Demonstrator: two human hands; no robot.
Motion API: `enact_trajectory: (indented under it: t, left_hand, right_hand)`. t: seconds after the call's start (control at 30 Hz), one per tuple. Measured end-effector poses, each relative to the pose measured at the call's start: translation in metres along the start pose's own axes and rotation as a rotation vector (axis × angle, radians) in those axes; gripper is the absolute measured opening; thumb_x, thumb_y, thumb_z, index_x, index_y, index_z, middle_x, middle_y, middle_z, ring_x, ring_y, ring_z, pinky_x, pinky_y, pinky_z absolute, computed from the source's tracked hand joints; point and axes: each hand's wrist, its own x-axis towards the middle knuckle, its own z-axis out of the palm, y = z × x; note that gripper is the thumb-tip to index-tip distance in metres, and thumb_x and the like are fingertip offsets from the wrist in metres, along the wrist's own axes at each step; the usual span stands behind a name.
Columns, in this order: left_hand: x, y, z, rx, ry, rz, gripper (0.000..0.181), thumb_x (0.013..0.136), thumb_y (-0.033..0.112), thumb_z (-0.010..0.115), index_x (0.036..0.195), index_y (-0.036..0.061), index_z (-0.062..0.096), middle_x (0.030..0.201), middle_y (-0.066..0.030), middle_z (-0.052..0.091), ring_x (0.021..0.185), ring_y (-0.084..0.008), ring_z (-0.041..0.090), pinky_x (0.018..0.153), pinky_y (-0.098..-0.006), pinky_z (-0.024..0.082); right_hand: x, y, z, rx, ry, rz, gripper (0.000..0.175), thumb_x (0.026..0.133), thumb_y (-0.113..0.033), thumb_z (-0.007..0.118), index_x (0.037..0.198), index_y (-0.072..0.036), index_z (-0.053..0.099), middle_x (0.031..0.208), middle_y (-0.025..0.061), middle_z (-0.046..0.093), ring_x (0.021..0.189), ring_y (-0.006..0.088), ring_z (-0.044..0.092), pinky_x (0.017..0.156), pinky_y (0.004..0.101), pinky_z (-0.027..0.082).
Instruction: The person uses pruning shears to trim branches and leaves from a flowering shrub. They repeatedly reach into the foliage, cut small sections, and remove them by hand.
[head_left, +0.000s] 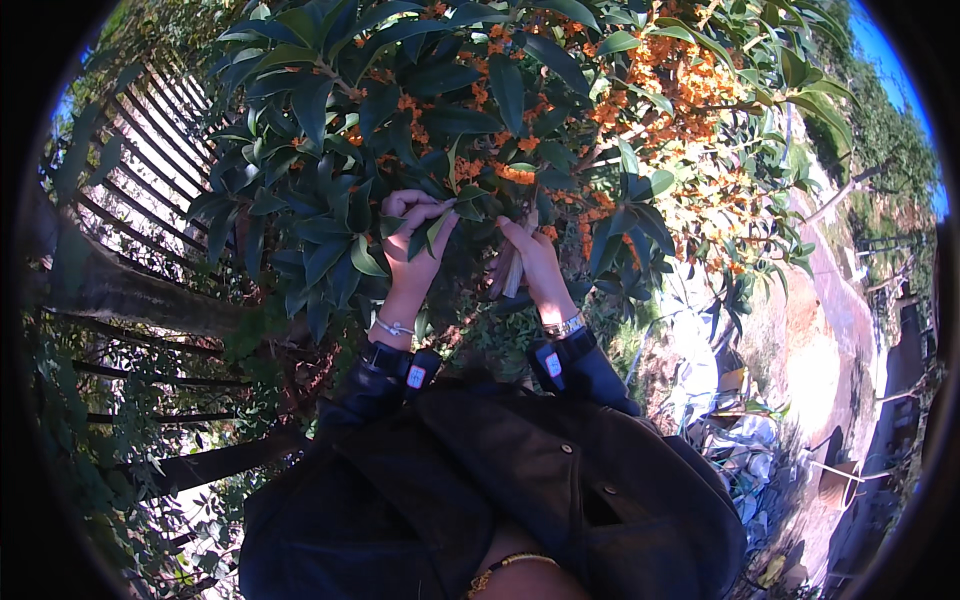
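Observation:
An osmanthus shrub (442, 79) with dark green leaves and clusters of orange flowers (517, 174) fills the space before me. Among its leaves, my left hand (414, 229) pinches a leafy sprig (441, 229) between thumb and fingertips. Just to the right, my right hand (538, 262) is closed around pale brown, flat stick-like pieces (513, 274), whose exact kind I cannot tell. The thumb of that hand points up at the foliage below an orange cluster. Leaves partly cover the left fingers.
Dark fence bars (161, 169) and a thick trunk or branch (150, 296) stand at left. At right, beside a sunlit concrete path (814, 315), lies crumpled plastic sheeting (750, 450). A bucket-like container (838, 486) sits farther along the path. Bare branches (844, 191) jut in at far right.

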Motion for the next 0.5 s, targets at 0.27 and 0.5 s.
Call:
enact_trajectory:
  t: [0.27, 0.5]
  left_hand:
    - [0.0011, 0.0030, -0.0018, -0.023, -0.010, -0.011, 0.019, 0.074, -0.001, 0.083, 0.090, 0.0032, 0.074, 0.094, -0.0057, 0.058, 0.093, -0.0208, 0.056, 0.083, -0.0326, 0.046]
    - [-0.0001, 0.0024, -0.0016, -0.040, -0.006, -0.011, 0.019, 0.074, -0.001, 0.083, 0.090, 0.0031, 0.074, 0.094, -0.0055, 0.058, 0.093, -0.0208, 0.055, 0.083, -0.0325, 0.046]
  right_hand:
    - [0.0010, -0.0005, 0.0062, 0.022, 0.026, -0.025, 0.042, 0.092, -0.040, 0.072, 0.096, -0.001, 0.059, 0.068, 0.0071, 0.061, 0.055, 0.0212, 0.067, 0.046, 0.0356, 0.057]
    - [0.0031, 0.0085, 0.0026, 0.020, 0.079, -0.112, 0.038, 0.092, -0.038, 0.073, 0.090, -0.003, 0.058, 0.065, 0.0080, 0.061, 0.052, 0.0194, 0.064, 0.044, 0.0336, 0.054]
